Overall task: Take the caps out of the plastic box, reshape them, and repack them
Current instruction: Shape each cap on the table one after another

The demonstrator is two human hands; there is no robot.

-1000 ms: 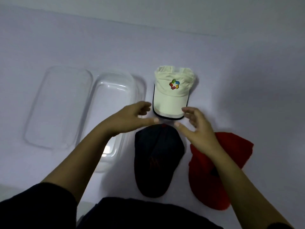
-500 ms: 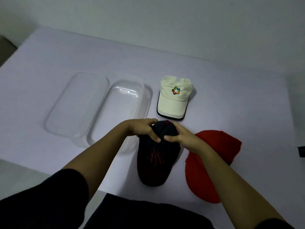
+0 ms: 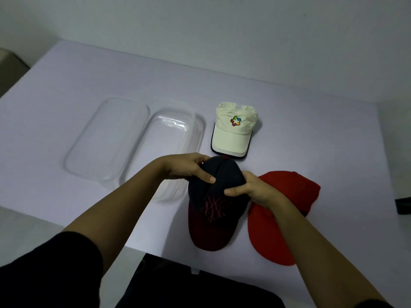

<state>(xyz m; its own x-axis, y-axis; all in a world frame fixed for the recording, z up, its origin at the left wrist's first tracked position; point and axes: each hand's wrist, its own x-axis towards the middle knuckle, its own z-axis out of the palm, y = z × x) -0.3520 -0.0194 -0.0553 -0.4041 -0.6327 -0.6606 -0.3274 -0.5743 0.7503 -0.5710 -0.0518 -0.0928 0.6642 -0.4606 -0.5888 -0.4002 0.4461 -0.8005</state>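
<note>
A dark navy cap (image 3: 213, 210) with a red embroidered logo and a dark red brim lies near the table's front edge, brim toward me. My left hand (image 3: 184, 166) grips the left of its crown, thumb on top. My right hand (image 3: 251, 187) grips the right of the crown, thumb pressed on the fabric. A cream cap (image 3: 233, 130) with a coloured logo lies flat just beyond. A red cap (image 3: 280, 214) lies to the right, partly under my right forearm. The clear plastic box (image 3: 191, 132) stands empty at the left of the caps.
The box's clear lid (image 3: 106, 138) lies flat to the left of the box. The white table (image 3: 311, 134) ends at a front edge close to my body and at a right edge near a dark object (image 3: 403, 205). A wall rises behind.
My hands left the cream cap's brim, came back toward me and closed on the navy cap's crown. The camera pulled back, showing more of the table.
</note>
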